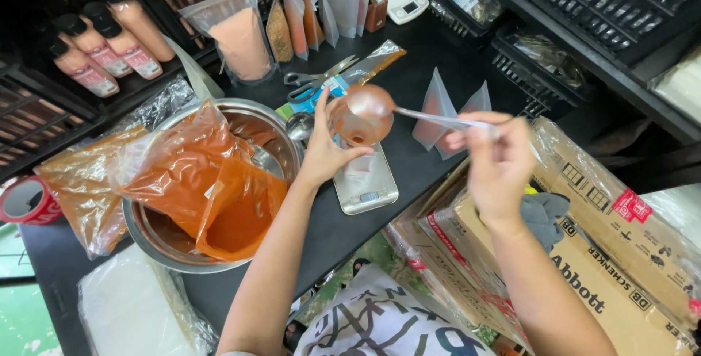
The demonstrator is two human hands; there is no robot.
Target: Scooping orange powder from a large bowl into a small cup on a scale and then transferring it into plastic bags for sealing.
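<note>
Orange-red powder coats the bowl of a metal ladle [369, 111] held at the centre of the view, its long handle running toward three o'clock into the person's right hand [495, 162], whose fingers are pinched closed around the handle's end. The left hand [325, 153] is curled around a small clear pouch [352, 128] at its nine o'clock side, holding it upright directly under the ladle's bowl; some of the same powder lies in the pouch's bottom. Pouch and ladle hover just above a small silver digital scale [365, 184] on the black tabletop [431, 56].

At nine o'clock from the scale sits a large steel mixing bowl [281, 133] with an orange-stained plastic bag [208, 188] of powder slumped inside it. At twelve o'clock from the pouch lie blue-handled scissors [310, 82], and beyond them stands a filled clear pouch of pale pink powder [241, 38]. Two empty clear pouches [438, 108] stand at two o'clock from the scale. Cardboard boxes [606, 254] wrapped in plastic film fill the four o'clock corner. A row of black-capped bottles [109, 46] lies at ten o'clock, and a roll of red tape [25, 201] sits at the nine o'clock edge.
</note>
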